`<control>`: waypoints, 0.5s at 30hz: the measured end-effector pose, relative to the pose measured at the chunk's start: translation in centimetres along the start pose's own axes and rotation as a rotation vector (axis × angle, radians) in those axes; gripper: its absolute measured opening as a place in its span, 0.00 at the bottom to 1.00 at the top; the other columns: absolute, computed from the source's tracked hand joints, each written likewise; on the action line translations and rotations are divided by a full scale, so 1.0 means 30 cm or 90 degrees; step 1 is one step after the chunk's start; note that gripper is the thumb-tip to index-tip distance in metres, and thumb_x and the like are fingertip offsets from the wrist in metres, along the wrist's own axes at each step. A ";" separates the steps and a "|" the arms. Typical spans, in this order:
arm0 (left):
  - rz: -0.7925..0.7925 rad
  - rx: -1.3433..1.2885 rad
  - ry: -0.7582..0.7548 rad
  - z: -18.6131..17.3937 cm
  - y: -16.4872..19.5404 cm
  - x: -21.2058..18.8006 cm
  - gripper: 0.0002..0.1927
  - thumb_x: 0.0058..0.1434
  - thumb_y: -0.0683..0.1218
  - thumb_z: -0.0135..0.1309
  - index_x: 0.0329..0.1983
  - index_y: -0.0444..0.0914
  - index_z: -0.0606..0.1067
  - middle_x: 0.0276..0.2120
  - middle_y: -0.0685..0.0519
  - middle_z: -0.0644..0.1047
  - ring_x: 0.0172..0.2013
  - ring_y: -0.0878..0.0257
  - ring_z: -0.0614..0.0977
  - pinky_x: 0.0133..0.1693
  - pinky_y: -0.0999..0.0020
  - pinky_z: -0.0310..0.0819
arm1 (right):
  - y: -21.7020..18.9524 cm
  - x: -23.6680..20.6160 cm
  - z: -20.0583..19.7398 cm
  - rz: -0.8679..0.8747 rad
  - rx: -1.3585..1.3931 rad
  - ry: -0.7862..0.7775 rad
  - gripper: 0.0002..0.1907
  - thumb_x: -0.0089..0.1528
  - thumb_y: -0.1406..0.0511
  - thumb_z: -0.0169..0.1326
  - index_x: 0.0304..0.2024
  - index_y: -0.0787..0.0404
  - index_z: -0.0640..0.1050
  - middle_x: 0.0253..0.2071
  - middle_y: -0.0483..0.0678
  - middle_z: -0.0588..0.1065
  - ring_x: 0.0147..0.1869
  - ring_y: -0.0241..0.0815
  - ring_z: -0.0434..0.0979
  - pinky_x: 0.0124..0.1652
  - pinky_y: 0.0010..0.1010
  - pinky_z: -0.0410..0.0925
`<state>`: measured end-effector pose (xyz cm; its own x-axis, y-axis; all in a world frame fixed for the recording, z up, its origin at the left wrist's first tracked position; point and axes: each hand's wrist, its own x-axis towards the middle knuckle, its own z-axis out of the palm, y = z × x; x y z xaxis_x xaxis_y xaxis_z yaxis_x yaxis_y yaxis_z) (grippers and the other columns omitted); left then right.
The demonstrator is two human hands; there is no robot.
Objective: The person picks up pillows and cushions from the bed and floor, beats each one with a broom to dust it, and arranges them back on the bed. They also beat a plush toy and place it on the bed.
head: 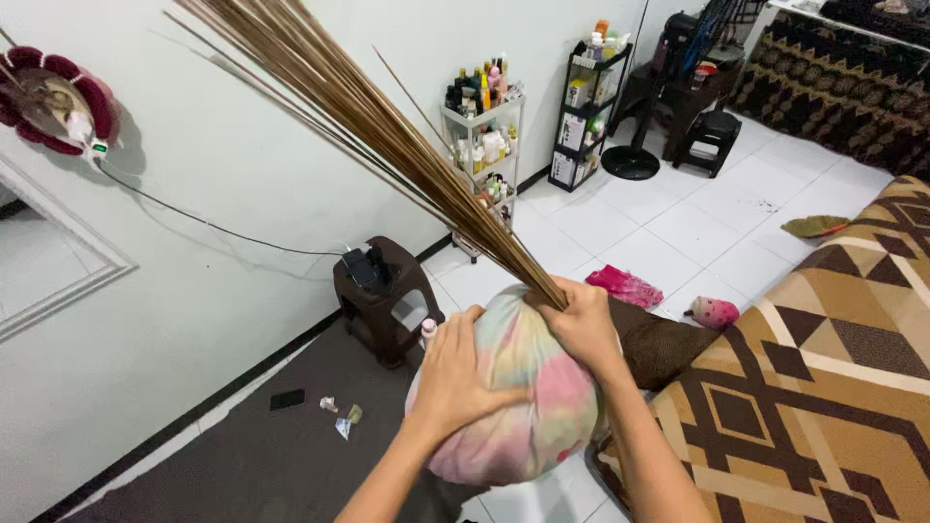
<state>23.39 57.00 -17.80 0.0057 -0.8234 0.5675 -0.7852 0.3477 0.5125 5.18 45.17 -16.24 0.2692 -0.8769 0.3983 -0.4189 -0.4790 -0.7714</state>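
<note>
Both forearms reach forward to a pastel tie-dye pillow [523,397] held over the edge of the brown patterned mattress [823,387]. Spread flat, the left hand [455,373] presses its open fingers against the pillow's side, while the right hand [581,320] is closed around the bound end of a stick broom [368,116], bristles fanning up toward the white wall [223,145]. Those long bristles could likely scrape the wall or catch the dangling cable [213,228] if swung left. Open tiled floor [678,223] lies ahead; the dark plastic stool [383,300] crowds the left.
</note>
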 end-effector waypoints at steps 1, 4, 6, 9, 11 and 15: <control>-0.088 -0.052 -0.046 0.025 -0.035 0.012 0.54 0.34 0.64 0.76 0.56 0.28 0.68 0.46 0.38 0.76 0.47 0.43 0.78 0.51 0.52 0.70 | -0.006 0.011 0.018 0.019 0.007 -0.006 0.14 0.56 0.65 0.63 0.44 0.62 0.83 0.19 0.48 0.73 0.25 0.29 0.66 0.27 0.28 0.66; -0.243 -0.174 -0.116 0.078 -0.035 0.042 0.40 0.35 0.58 0.76 0.48 0.34 0.74 0.35 0.46 0.82 0.38 0.54 0.86 0.44 0.60 0.79 | -0.024 -0.002 -0.075 0.070 0.003 -0.023 0.13 0.59 0.60 0.62 0.41 0.62 0.83 0.23 0.43 0.78 0.27 0.28 0.73 0.28 0.27 0.68; -0.190 -0.197 -0.052 0.076 -0.109 0.065 0.35 0.36 0.52 0.78 0.42 0.31 0.76 0.31 0.47 0.82 0.33 0.55 0.85 0.39 0.62 0.80 | 0.024 -0.005 -0.112 0.103 -0.024 -0.018 0.15 0.62 0.57 0.59 0.39 0.62 0.82 0.23 0.44 0.76 0.26 0.30 0.72 0.28 0.30 0.66; -0.251 -0.534 0.004 0.056 -0.214 0.095 0.29 0.41 0.44 0.71 0.48 0.32 0.79 0.38 0.52 0.84 0.38 0.62 0.85 0.44 0.66 0.81 | 0.198 -0.090 -0.106 0.168 -0.029 0.025 0.20 0.69 0.55 0.50 0.36 0.66 0.79 0.21 0.50 0.68 0.24 0.37 0.64 0.26 0.38 0.62; -0.308 -0.602 0.053 0.021 -0.263 0.109 0.26 0.44 0.41 0.68 0.48 0.31 0.78 0.40 0.51 0.84 0.38 0.62 0.85 0.44 0.67 0.80 | 0.375 -0.214 -0.029 0.210 0.039 0.073 0.27 0.74 0.55 0.42 0.30 0.69 0.75 0.20 0.50 0.68 0.23 0.39 0.66 0.25 0.41 0.63; -0.302 -0.788 0.127 -0.040 -0.255 0.121 0.27 0.46 0.36 0.65 0.52 0.30 0.76 0.45 0.48 0.82 0.42 0.61 0.84 0.47 0.67 0.77 | 0.727 -0.535 0.269 0.372 -0.081 -0.058 0.31 0.70 0.48 0.41 0.32 0.67 0.80 0.17 0.57 0.71 0.21 0.48 0.71 0.27 0.45 0.67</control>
<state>30.17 51.91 -18.90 0.2928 -0.9344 0.2028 0.3913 0.3106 0.8663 -1.27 49.14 -43.47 0.0341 -0.9920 -0.1215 -0.6188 0.0746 -0.7820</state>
